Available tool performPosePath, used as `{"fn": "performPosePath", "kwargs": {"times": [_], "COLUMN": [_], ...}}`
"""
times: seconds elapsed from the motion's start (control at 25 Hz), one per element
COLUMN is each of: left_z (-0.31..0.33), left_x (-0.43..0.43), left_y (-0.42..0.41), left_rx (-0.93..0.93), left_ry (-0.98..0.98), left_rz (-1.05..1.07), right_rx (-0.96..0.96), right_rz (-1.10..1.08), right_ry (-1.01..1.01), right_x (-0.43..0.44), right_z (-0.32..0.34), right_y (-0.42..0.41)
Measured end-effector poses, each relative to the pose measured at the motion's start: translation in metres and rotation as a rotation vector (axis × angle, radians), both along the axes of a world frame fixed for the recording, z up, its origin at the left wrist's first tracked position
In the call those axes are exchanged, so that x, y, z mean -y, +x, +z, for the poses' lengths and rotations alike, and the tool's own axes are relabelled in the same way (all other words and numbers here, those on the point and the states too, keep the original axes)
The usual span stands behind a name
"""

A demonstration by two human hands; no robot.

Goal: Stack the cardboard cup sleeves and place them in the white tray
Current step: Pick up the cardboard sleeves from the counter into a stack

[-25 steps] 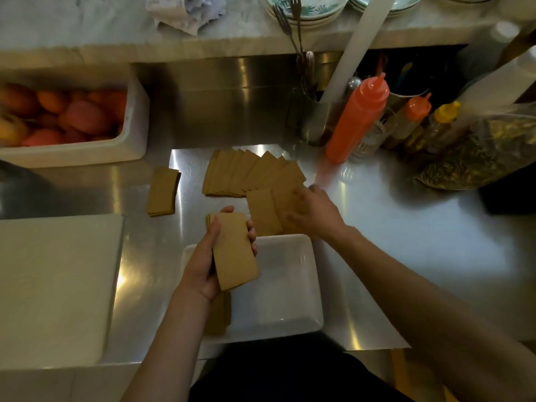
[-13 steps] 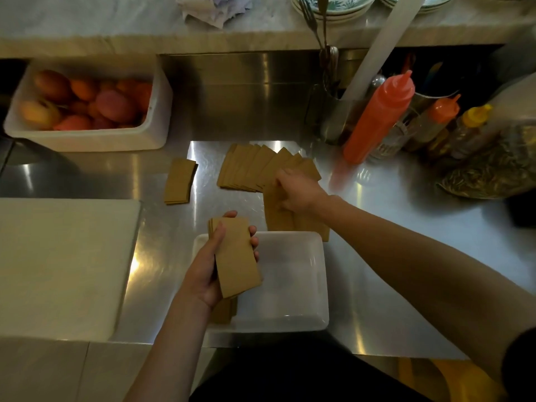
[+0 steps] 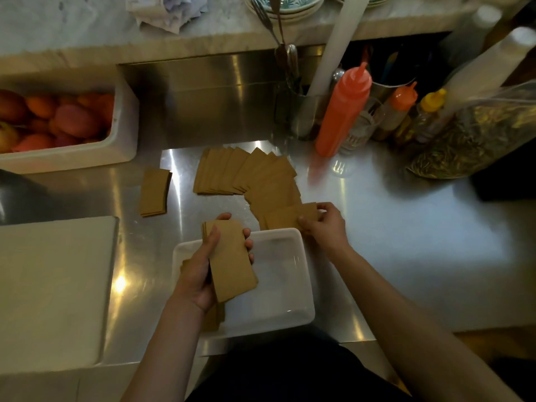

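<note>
- Over the near-left part of the white tray (image 3: 290, 303), a stack of cardboard sleeves (image 3: 232, 262) is held by the left hand (image 3: 203, 274); thumb laid along the stack's left edge, fingers wrapped round its right edge; stack tilted, clear of the tray floor.
- Under that hand, a few more sleeves (image 3: 216, 317) are seen lying in the tray at its near-left corner; partly hidden by the wrist.
- Just beyond the tray's far rim, a single sleeve (image 3: 293, 217) is pinched at its right end by the right hand (image 3: 324, 224); whether it is lifted off the counter cannot be told.
- Farther back, a fanned row of loose sleeves (image 3: 246, 172) is spread on the steel counter (image 3: 406, 227); a small separate pile (image 3: 154, 192) lies apart to the left.
- At far left, a white tub of fruit (image 3: 124, 134) is noted; at far right, an orange squeeze bottle (image 3: 342, 111) stands upright.
- At near left, a pale cutting board (image 3: 52, 285) lies flat.
</note>
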State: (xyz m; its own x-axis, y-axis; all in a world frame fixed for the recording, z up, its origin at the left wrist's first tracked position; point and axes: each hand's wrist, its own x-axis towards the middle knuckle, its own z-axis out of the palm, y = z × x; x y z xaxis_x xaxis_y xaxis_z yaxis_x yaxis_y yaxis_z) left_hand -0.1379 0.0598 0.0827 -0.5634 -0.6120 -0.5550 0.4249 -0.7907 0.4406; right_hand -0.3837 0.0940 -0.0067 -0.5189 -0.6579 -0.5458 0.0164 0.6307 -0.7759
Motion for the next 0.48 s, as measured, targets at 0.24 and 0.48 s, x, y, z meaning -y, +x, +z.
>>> {"fn": "performPosePath", "kwargs": {"times": [0.24,0.48], "left_z": [0.005,0.008], "left_x": [0.001,0.0], "left_y": [0.0,0.003], "left_rx": [0.037,0.034], "left_ry": [-0.026,-0.042], "left_rz": [-0.027,-0.038], "right_rx": [-0.42,-0.221], "right_rz": [0.275,0.259], "right_ry": [0.12,0.121], "right_x": [-0.002,0.004], "right_z": [-0.01,-0.004], "right_y": [0.015,0.011]}}
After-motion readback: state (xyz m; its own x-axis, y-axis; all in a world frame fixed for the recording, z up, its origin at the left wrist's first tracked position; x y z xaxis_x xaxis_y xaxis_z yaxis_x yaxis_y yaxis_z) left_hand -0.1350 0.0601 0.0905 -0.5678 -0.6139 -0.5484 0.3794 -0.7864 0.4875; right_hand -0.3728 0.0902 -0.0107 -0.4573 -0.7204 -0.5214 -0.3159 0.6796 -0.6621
